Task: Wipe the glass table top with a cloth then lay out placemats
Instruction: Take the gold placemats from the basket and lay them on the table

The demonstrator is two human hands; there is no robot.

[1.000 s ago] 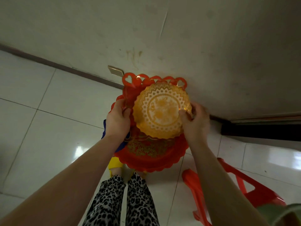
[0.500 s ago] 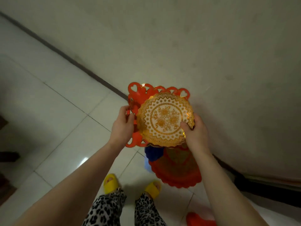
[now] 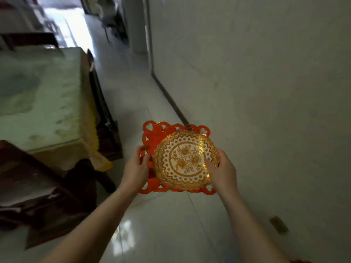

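Observation:
I carry a stack of placemats in front of me. On top lies a round gold lace-patterned placemat (image 3: 185, 160); under it is a red placemat with heart cut-outs along its edge (image 3: 154, 132). My left hand (image 3: 136, 168) grips the stack's left edge, thumb on the red mat. My right hand (image 3: 221, 170) holds the right edge, thumb on the gold mat. The table (image 3: 41, 103) stands to the left, its top showing a pale green and yellow patterned cloth.
A dark wooden chair (image 3: 36, 188) stands at the lower left beside the table. A pale wall (image 3: 266, 92) runs along the right. A tiled floor (image 3: 133, 95) leads ahead towards a bright area at the top left.
The view has swung up and left from the wall and floor to the table and passage. Both hands still hold the placemat stack. The lower red round mat and red stool are out of sight.

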